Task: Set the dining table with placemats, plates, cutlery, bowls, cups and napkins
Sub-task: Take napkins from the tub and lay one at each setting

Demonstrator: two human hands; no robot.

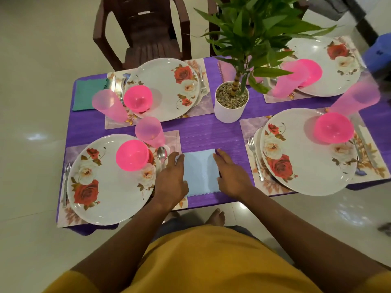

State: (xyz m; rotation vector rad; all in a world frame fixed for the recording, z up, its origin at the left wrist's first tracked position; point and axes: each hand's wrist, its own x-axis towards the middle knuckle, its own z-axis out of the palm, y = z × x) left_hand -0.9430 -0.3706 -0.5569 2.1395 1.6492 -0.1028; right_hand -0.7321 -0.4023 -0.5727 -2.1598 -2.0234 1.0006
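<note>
We're at the near edge of the counter (203, 132), and the pale blue napkin (200, 172) lies flat on the purple cloth between our two hands, its long axis running straight away from us, scalloped end nearest. Our left hand (172, 176) is on its left edge, fingertips bent onto the far-left corner; whether they pinch it or only press, we cannot tell. Our right hand (229, 176) lies along the right edge, fingers straight and together, resting flat. The napkin sits just right of the near-left plate (101, 187) and spoon (161, 154), well short of the near-right plate (304, 163). We reckon it belongs to the left setting, so the left hand is better placed to slide it over.
</note>
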